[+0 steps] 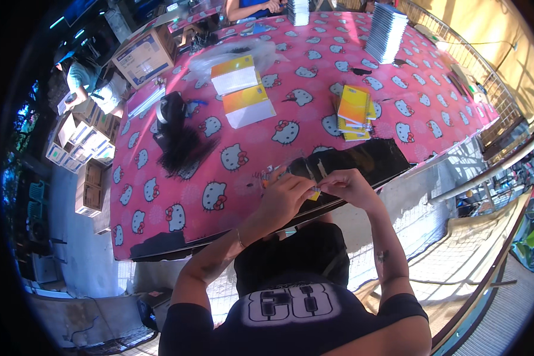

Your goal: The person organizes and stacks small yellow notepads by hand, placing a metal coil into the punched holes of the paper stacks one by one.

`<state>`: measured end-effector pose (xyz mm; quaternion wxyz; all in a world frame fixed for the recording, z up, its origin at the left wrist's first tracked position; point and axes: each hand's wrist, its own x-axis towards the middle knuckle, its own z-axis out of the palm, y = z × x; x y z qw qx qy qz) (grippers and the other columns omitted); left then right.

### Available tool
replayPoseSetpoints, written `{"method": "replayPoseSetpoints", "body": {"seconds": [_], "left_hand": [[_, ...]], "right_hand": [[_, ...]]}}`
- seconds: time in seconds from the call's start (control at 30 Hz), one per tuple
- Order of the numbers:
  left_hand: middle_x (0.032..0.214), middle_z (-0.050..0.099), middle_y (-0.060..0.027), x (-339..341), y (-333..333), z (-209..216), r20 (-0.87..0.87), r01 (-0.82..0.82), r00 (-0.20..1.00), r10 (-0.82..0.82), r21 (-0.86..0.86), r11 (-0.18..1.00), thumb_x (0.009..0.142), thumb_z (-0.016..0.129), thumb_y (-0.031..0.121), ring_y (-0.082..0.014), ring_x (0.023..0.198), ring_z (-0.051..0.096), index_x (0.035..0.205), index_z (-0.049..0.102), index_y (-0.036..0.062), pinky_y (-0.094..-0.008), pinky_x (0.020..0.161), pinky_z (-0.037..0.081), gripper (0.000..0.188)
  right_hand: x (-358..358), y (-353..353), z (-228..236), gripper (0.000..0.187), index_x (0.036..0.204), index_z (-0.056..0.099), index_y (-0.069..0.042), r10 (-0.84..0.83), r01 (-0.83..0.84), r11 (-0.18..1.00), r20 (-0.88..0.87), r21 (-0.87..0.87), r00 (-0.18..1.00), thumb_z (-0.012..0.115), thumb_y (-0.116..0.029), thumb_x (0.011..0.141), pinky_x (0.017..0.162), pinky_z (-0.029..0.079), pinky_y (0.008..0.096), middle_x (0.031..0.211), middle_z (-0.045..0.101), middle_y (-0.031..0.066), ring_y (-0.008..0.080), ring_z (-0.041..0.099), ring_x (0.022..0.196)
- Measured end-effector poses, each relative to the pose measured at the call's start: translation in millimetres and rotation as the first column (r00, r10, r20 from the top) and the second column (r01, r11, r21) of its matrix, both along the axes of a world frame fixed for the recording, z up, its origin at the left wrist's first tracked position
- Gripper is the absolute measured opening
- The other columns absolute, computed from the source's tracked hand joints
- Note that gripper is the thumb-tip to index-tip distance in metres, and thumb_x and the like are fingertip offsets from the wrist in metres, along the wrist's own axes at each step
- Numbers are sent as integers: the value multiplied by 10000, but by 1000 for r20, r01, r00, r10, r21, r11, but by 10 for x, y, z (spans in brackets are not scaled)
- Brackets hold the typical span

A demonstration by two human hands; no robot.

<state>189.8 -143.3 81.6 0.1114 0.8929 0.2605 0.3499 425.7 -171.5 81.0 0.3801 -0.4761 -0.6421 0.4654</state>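
At the table's near edge my left hand (288, 197) is closed over what looks like a yellow-orange notebook (315, 195), mostly hidden under the fingers. My right hand (350, 186) meets it from the right, thumb and fingertips pinched together beside the notebook's end. Whatever sits in that pinch is too small to make out. Beyond my right hand lies a small stack of yellow spiral notebooks (354, 105). Farther off to the left are yellow covers with white sheets (249, 107). A heap of black binding wires (187, 148) spreads on the left side of the table.
The pink patterned tablecloth (267, 151) has a black worn patch (368, 161) along the near edge. Tall notebook stacks (385, 34) stand at the far side. Clear plastic (261, 53) lies behind the covers. Cardboard boxes (143, 58) are at the left; other people work beyond.
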Motion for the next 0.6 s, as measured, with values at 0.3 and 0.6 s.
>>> {"method": "replayPoseSetpoints", "body": {"seconds": [0.3,0.6], "left_hand": [[939,688,-70,-19,-69,111,-68,-62,996,66,55,997,875,702,119,-285,894,651,1061,667,61,-426,819,477,197],[972,686,-159,166,190,940,320,171,947,-30,-419,892,938,706,190,-270,850,717,1187,623,0,-368,755,574,324]], "right_hand": [[-387,-67,-52,88,849,567,23,-326,231,878,171,418,930,651,26,824,692,547,330,809,607,107,256,679,741],[-780,-77,281,507,1398,439,-14,-382,506,822,-405,263,831,649,-32,938,844,551,305,1208,605,110,196,615,1111]]}}
